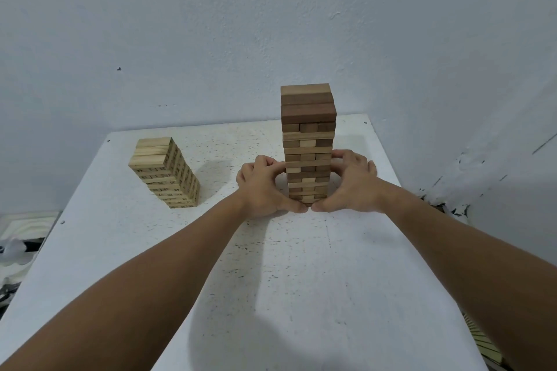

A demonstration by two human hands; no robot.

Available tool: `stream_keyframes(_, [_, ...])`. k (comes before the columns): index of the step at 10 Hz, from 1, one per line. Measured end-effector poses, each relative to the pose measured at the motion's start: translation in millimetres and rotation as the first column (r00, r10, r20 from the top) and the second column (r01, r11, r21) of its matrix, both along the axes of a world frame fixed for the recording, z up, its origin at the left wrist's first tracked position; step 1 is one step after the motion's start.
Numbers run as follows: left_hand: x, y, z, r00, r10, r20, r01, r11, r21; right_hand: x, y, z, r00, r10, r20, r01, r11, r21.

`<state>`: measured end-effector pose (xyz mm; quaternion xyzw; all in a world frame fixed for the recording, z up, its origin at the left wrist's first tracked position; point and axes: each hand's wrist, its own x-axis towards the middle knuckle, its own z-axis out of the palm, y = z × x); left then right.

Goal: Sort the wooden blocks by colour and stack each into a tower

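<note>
White, speckled laminate makes up the table (301, 280), whose near half fills the lower centre of the frame. Two bare forearms cross it from the lower corners and converge at mid-frame.

The left hand (259, 187) and right hand (351, 182) cup the base of the dark-wood tower (308, 141), which stands just right of centre. Both hands curl around it: the thumbs lie low along the near foot and almost meet there, while the fingers wrap toward the side faces about a third of the way up. Contact looks light, though whether every fingertip touches wood cannot be told. Each hand is about half closed, grasping the tower and nothing else.

The likely purpose of this hold is to square the lower courses or steady the column, since the tower is tall, narrow and built of crossed layers of three blocks. Some paler blocks show among the brown ones in the middle and lower courses, so the colour sort looks imperfect.

Further back, left of centre, the pale pine tower (165, 173) stands well apart, untouched, shorter, with dark printed marks on its block faces. It is set clear, presumably so that handling one stack cannot disturb the other.

Beyond the table's far edge rises a rough, pale blue-grey wall (271, 24).
</note>
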<state>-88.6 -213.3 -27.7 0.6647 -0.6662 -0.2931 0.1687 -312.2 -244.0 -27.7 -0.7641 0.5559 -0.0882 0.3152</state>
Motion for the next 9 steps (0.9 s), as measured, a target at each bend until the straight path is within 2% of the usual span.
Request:
stream_keyframes(4, [2, -8, -5, 1.0, 0.001, -0.02, -0.001, 1.0, 0.014, 2, -4, 0, 1.0, -0.017, 0.024, 0.016, 0.999, 0.032])
stream_keyframes(7, [4, -1, 0, 1.0, -0.017, 0.022, 0.016, 0.999, 0.04, 0, -2, -2, 1.0, -0.005, 0.01, 0.005, 1.0, 0.006])
stream_keyframes(8, [9, 8, 5, 0.998, 0.0, 0.067, -0.004, 0.997, 0.073, -9, 0, -10, 0.999, 0.027, -0.029, -0.028, 0.999, -0.037])
stream_keyframes(9, [23, 27, 5, 0.994, 0.082, 0.067, -0.088, 0.993, 0.081, -19, 10, -18, 0.996, 0.043, -0.078, -0.048, 0.997, -0.061])
